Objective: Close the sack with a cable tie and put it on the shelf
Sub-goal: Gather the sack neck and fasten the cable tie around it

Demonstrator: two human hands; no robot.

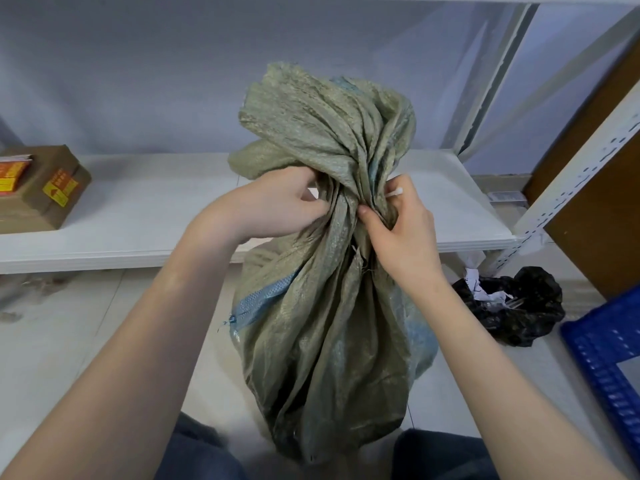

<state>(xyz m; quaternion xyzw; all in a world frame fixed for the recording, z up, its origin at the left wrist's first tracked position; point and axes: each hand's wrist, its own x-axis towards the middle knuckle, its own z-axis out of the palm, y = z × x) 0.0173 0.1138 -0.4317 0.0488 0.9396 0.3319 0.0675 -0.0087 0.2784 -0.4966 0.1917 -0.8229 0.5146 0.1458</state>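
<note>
A grey-green woven sack (329, 341) with a blue stripe stands upright on the floor between my knees. Its top is gathered into a twisted neck. My left hand (277, 202) grips the neck from the left. My right hand (401, 230) pinches the neck from the right, and a white cable tie (394, 193) pokes out between its fingers against the fabric. How far the tie goes around the neck is hidden by the folds. Behind the sack runs a low white shelf (138, 216).
A brown cardboard box (38, 188) with yellow labels sits on the shelf at the left. A black plastic bag (516, 303) with paper scraps lies on the floor at the right, next to a blue crate (609, 368). A white perforated shelf post (568, 188) rises at the right.
</note>
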